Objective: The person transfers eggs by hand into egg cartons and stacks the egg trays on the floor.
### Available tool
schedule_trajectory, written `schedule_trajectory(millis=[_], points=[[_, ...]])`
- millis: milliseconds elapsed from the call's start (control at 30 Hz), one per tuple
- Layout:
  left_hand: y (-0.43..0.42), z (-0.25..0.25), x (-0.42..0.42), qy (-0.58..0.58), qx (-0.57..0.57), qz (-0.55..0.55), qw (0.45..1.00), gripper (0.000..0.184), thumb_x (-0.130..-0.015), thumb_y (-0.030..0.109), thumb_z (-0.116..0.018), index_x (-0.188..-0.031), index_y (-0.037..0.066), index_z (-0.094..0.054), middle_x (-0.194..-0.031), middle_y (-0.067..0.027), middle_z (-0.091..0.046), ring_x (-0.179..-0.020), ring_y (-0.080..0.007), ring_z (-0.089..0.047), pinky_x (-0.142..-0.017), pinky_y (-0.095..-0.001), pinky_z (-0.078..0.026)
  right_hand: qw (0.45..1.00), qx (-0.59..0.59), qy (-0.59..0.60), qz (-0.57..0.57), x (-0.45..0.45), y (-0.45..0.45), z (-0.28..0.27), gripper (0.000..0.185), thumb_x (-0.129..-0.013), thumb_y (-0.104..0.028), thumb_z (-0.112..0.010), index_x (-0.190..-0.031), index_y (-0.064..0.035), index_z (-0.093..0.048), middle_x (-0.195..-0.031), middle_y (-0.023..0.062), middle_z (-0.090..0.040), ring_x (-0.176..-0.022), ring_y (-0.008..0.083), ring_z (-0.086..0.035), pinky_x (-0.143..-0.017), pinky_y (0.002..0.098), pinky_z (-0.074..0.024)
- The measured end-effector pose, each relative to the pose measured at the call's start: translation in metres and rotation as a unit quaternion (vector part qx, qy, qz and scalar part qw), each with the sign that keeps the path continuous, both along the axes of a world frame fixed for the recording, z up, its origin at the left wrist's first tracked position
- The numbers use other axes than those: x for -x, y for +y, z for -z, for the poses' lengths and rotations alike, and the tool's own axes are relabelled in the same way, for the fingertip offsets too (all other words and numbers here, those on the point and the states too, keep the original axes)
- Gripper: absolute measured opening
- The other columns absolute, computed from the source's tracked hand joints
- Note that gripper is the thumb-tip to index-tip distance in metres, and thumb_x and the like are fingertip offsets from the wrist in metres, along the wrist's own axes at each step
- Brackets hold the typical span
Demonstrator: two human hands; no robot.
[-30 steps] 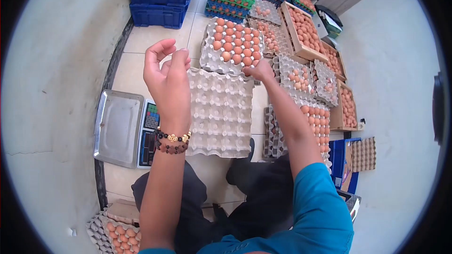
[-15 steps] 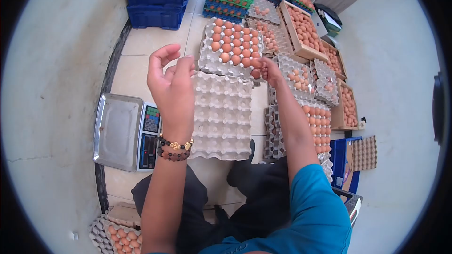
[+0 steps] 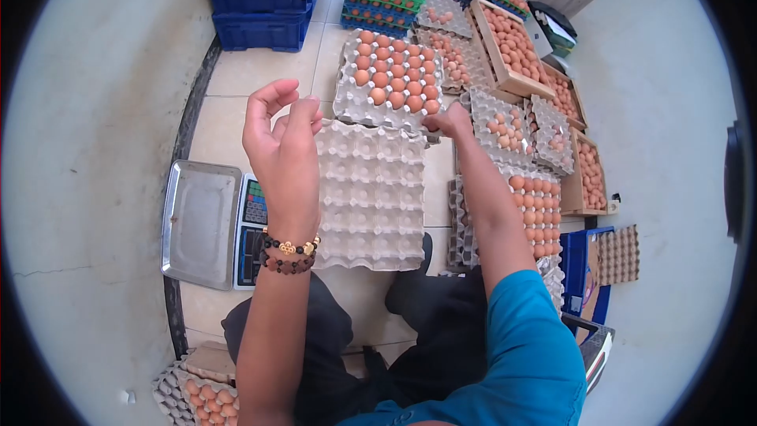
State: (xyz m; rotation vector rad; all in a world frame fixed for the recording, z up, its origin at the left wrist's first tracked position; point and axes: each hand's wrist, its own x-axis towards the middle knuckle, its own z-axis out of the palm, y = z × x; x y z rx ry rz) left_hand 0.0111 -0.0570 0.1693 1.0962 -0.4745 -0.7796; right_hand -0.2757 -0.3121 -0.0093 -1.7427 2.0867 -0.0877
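My left hand (image 3: 282, 138) is raised over the left edge of an empty grey egg tray (image 3: 371, 197), holding nothing, its fingers loosely curved and apart. Beyond it lies another grey egg tray (image 3: 355, 102) partly filled with brown eggs (image 3: 397, 71); its nearest row is mostly bare. At the near right corner of that tray, my right hand (image 3: 452, 120) has its fingers closed on an egg (image 3: 432, 121), partly hidden by the fingers.
A digital scale with a metal pan (image 3: 201, 225) stands on the left. On the right are stacked egg trays (image 3: 536, 213) and wooden crates of eggs (image 3: 512, 47). Blue bins (image 3: 260, 8) and green and blue egg trays (image 3: 384, 0) stand at the back. More eggs (image 3: 211, 402) lie at bottom left.
My right hand has shifted slightly toward me, from beside the right-hand column of eggs to the egg at the near corner. My left hand stays almost in place.
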Motion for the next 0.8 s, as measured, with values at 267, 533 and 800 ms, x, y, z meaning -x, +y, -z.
schedule_trajectory(millis=[267, 533, 800], points=[[-0.002, 0.019, -0.001, -0.203, 0.0, 0.195, 0.96, 0.046, -0.085, 0.004, -0.068, -0.13, 0.004, -0.055, -0.119, -0.0093, -0.061, -0.098, -0.0151, -0.063, -0.084, -0.0302, -0.053, 0.836, -0.199, -0.507, -0.058, 0.005, 0.048, -0.092, 0.039, -0.084, -0.033, -0.078, -0.099, 0.0023, -0.067, -0.077, 0.0015, -0.063, -0.056, 0.0062, -0.056, -0.043, 0.02, -0.0406], [0.01, 0.028, 0.039, -0.31, 0.064, 0.327, 0.89, 0.058, -0.083, 0.006, -0.075, -0.137, 0.007, -0.054, -0.123, -0.0127, -0.064, -0.109, -0.021, -0.066, -0.088, -0.0303, -0.056, 0.822, -0.205, -0.45, -0.282, -0.074, 0.146, -0.179, 0.032, -0.082, -0.032, -0.082, -0.088, -0.0009, -0.075, -0.06, -0.0011, -0.058, -0.048, 0.007, -0.051, -0.042, 0.0209, -0.0332], [0.012, 0.019, 0.003, 0.13, 0.01, 0.35, 0.928, 0.056, -0.096, 0.02, -0.064, -0.139, -0.007, -0.041, -0.127, -0.0238, -0.057, -0.114, -0.0292, -0.065, -0.103, -0.0336, -0.053, 0.661, -0.256, -0.692, -0.14, -0.083, 0.182, -0.18, 0.072, -0.099, -0.061, -0.036, -0.123, 0.0039, -0.057, -0.115, 0.0163, -0.059, -0.101, 0.0239, -0.062, -0.089, 0.04, -0.0508]])
